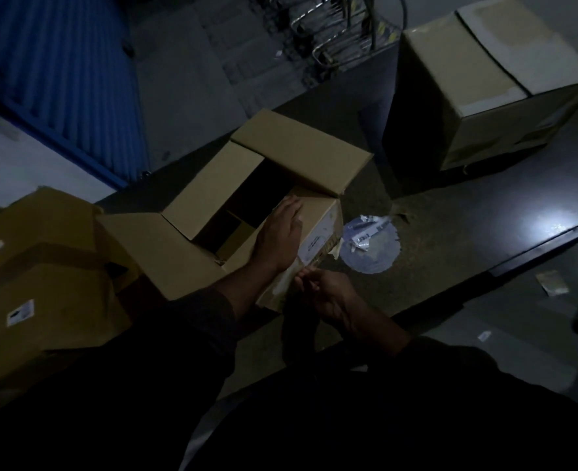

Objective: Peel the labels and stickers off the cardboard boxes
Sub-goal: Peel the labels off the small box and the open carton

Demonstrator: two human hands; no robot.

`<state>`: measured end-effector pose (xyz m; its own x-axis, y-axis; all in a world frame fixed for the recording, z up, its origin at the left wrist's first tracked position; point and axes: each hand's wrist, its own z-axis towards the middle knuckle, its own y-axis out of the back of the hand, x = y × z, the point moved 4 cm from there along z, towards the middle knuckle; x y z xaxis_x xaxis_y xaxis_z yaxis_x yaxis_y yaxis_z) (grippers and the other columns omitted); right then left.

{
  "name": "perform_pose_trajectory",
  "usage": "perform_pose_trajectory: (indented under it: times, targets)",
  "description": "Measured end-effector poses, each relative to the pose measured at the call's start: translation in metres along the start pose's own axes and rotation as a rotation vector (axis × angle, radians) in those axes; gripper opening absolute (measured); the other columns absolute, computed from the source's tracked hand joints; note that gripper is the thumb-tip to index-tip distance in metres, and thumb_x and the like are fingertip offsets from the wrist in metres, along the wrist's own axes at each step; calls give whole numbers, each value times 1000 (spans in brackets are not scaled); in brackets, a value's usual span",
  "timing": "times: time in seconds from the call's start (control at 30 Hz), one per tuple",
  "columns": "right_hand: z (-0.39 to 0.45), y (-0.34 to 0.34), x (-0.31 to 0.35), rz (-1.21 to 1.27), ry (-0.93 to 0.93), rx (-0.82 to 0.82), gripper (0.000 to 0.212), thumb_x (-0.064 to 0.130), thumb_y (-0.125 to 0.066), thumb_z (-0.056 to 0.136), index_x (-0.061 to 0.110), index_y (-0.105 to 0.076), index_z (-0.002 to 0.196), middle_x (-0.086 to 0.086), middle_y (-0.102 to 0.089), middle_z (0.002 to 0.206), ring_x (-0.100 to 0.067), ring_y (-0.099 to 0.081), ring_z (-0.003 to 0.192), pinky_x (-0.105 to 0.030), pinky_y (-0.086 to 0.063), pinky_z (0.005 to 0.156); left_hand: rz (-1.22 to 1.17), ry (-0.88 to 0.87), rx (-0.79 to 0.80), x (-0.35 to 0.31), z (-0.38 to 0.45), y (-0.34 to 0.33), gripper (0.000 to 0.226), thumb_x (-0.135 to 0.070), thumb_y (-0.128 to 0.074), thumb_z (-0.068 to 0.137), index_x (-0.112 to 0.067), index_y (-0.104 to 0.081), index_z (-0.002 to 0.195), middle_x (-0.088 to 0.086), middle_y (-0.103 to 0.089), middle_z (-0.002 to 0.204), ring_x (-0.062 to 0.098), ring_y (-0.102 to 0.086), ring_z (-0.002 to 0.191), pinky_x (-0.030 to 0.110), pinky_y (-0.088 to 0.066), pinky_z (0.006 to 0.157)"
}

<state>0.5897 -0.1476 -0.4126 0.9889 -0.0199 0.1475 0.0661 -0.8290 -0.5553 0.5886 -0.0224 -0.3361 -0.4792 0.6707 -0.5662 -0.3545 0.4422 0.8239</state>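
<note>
An open cardboard box (pixel 212 192) stands in the middle of a dark tabletop with its flaps spread. My left hand (pixel 280 232) lies flat on the box's near right flap, fingers straight. A white label (pixel 314 244) sticks to the box's right side, its lower edge lifted. My right hand (pixel 321 294) is just below that side, its fingertips pinching the loose corner of the label. Dim light hides the finer detail of the pinch.
A pale round plate (pixel 379 263) with peeled sticker scraps lies right of the box. A closed taped box (pixel 484 79) stands at the back right. Flattened boxes with labels (pixel 42 277) pile up at the left. A paper scrap (pixel 552 283) lies on the floor right.
</note>
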Motion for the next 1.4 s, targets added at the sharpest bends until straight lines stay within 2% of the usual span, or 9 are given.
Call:
perform_pose_trajectory:
  times: [0.17,0.27,0.43,0.57,0.67,0.77,0.87,1.1,1.4]
  targets:
    - [0,-2,-1,-9,-2,2,19,-6,-44,96,2,-60,90,-12,-58,82,-19,-58,68,-23,-56,54,0,-8,0,0,0,0,41,-15,-39,104,-7,-47,143,8,-41,152,18,-34,143,24,-23,114]
    - [-3,-4,0,-7,14,0,22,-8,-39,97,0,-59,91,-12,-55,81,-18,-56,67,-24,-51,61,-5,-8,2,0,0,-1,41,-15,-39,103,-7,-48,143,9,-42,151,19,-34,143,25,-24,114]
    - [-21,-31,21,-57,154,61,24,-5,-42,99,7,-62,91,-9,-60,82,-16,-57,69,-22,-53,58,-16,20,-6,0,2,2,41,-15,-39,104,-8,-47,144,8,-41,152,19,-34,143,22,-23,112]
    - [-36,-36,46,-271,300,133,22,-7,-49,96,6,-60,83,-10,-61,82,-20,-61,76,-31,-55,78,-74,46,-6,-2,3,8,40,-14,-41,103,-10,-48,142,7,-42,151,17,-36,140,18,-23,108]
    - [-40,-26,52,-483,469,138,5,-3,-64,89,1,-62,91,-17,-67,90,-25,-68,85,-42,-56,90,-105,61,11,0,3,9,40,-11,-43,102,-10,-50,141,7,-43,150,17,-37,140,20,-26,108]
    - [-39,-20,53,-717,639,44,15,7,-75,83,2,-68,95,-14,-73,95,-24,-72,89,-42,-60,85,-94,39,31,1,3,11,42,-9,-41,102,-9,-49,143,7,-42,151,16,-36,141,23,-26,112]
    - [-36,-18,51,-764,719,20,13,11,-80,80,10,-70,89,-9,-74,87,-23,-74,83,-44,-61,81,-88,14,26,1,0,11,41,-8,-39,102,-7,-48,143,8,-42,151,16,-35,141,23,-25,113]
    - [-32,-16,45,-728,695,-5,20,15,-82,78,7,-71,93,-9,-75,86,-22,-75,83,-49,-60,83,-66,1,4,4,0,8,40,-10,-39,103,-8,-50,141,7,-44,150,17,-37,140,29,-29,115]
    - [-32,-17,43,-723,731,-63,15,13,-81,79,7,-73,91,-8,-75,85,-21,-75,81,-48,-61,81,-54,11,0,6,0,7,41,-10,-39,102,-7,-50,141,8,-44,150,18,-37,140,24,-27,113]
